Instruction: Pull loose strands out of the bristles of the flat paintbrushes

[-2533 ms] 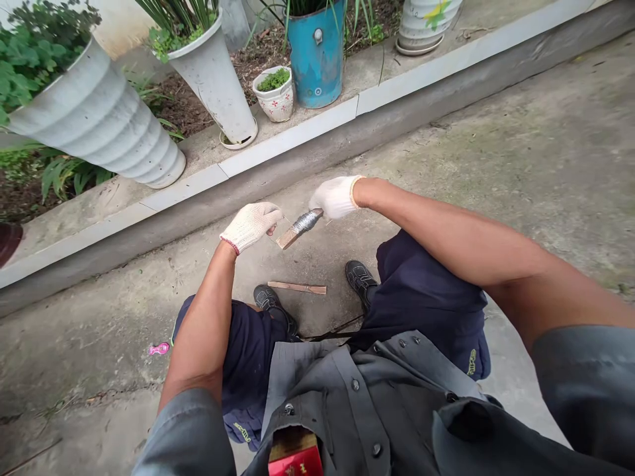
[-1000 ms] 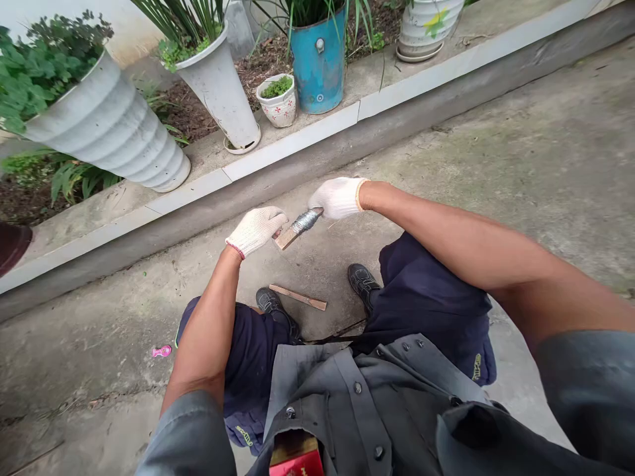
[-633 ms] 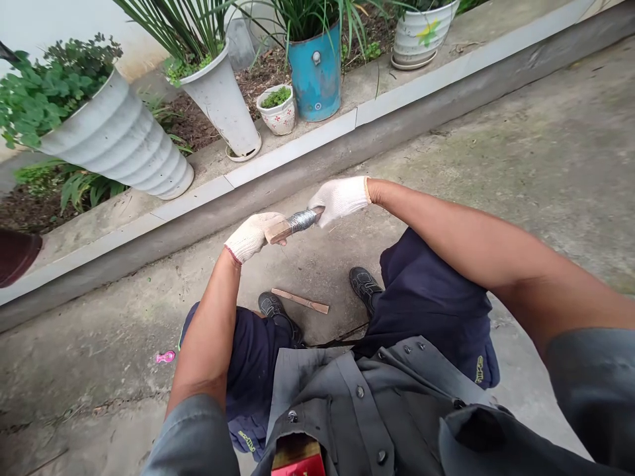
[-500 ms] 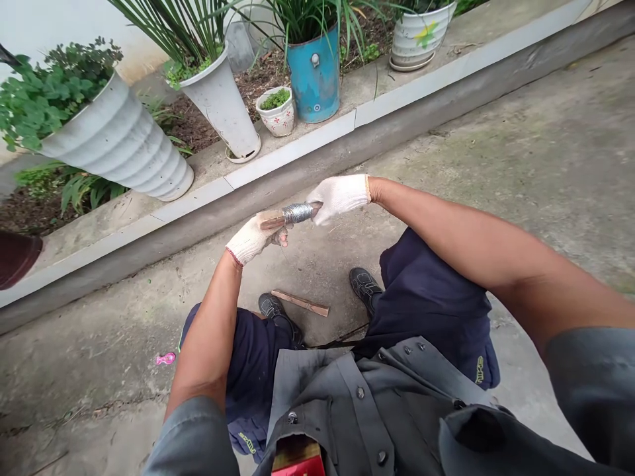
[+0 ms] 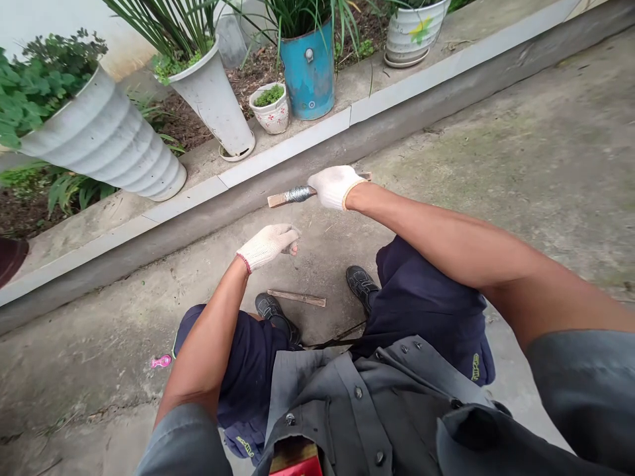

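Note:
My right hand (image 5: 336, 186), in a white knit glove, grips a wooden stick (image 5: 276, 200) near its middle. Silvery thin wire (image 5: 298, 194) is wound around the stick, just left of my fist. The stick's far end pokes out behind the wrist. Below and to the left, my gloved left hand (image 5: 270, 244) is closed in a pinch, apart from the stick. A fine strand hangs from the winding down to its fingers. Bare fingertips show at the glove's end.
A second wooden stick (image 5: 296, 298) lies on the concrete between my shoes. A small pink object (image 5: 161, 361) is on the ground at left. Beyond my hands runs a tiled ledge (image 5: 278, 156) with white pots and a blue bucket planter (image 5: 308, 74).
My left hand has let go of the stick's left end and moved down, away from it. My right hand now grips farther along the stick, more of which shows at both ends.

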`<state>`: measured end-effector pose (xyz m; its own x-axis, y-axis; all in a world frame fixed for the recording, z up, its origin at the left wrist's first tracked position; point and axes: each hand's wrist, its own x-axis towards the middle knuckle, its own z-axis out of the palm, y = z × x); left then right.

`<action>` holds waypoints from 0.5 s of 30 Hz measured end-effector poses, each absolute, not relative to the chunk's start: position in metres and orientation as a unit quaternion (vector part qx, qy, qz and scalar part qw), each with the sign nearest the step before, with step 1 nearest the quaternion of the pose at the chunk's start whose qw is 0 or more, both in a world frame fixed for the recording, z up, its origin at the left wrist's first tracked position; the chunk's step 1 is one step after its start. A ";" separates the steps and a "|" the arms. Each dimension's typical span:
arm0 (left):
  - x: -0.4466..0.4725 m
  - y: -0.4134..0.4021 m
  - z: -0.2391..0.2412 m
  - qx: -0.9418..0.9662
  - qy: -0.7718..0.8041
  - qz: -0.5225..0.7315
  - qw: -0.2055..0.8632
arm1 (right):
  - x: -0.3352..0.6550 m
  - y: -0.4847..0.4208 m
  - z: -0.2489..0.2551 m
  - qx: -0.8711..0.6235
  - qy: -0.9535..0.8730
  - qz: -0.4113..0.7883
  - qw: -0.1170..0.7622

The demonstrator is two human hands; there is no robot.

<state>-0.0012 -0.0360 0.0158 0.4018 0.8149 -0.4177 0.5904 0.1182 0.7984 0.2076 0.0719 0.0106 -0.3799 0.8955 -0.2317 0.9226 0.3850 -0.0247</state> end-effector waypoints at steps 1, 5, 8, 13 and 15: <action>-0.001 -0.037 0.016 0.666 0.531 0.099 0.514 | 0.205 0.071 0.010 0.551 0.826 -0.066 0.100; -0.002 -0.035 0.020 0.693 0.530 0.102 0.477 | 0.197 0.057 0.018 0.533 0.833 -0.046 0.143; -0.010 -0.030 0.027 0.704 0.567 0.117 0.411 | 0.195 0.045 0.025 0.492 0.852 -0.034 0.174; -0.028 -0.021 0.036 0.753 0.588 0.090 0.283 | 0.207 0.042 0.027 0.384 0.897 -0.080 0.205; -0.033 -0.019 0.036 0.751 0.586 0.100 0.287 | 0.215 0.044 0.027 0.355 0.906 -0.131 0.192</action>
<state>-0.0333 -0.0194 0.0363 0.2943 0.9373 -0.1869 0.8227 -0.1490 0.5486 0.2155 0.0440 0.0268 -0.6749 0.5926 -0.4397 0.6927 0.7142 -0.1007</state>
